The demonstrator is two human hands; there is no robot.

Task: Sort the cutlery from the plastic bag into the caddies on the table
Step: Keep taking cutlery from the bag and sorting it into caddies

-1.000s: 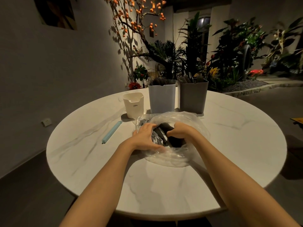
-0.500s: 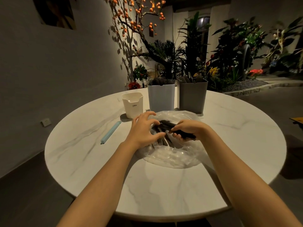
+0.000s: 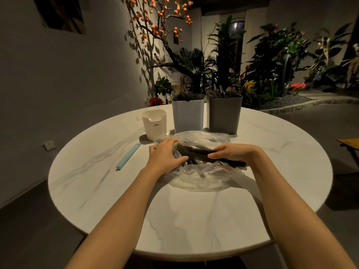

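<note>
A clear plastic bag point(image 3: 202, 179) lies on the round marble table point(image 3: 194, 220), with dark cutlery inside. My right hand point(image 3: 235, 154) grips a bundle of dark cutlery point(image 3: 196, 152) and holds it just above the bag; the handles stick out to the right. My left hand point(image 3: 165, 155) rests on the bag's left side, its fingers spread over the plastic and the cutlery under it. Behind the bag stand three caddies: a small cream one point(image 3: 154, 123), a light grey one point(image 3: 188, 114) and a dark grey one point(image 3: 224, 113), the two grey ones holding dark cutlery.
A light blue bag clip point(image 3: 128, 159) lies on the table left of the bag. Plants and a tree with orange fruit stand beyond the table's far edge. A wall runs along the left.
My right hand has pulled the bundle of cutlery up and to the right, out of the bag. My left hand has moved onto the bag's left side and flattened.
</note>
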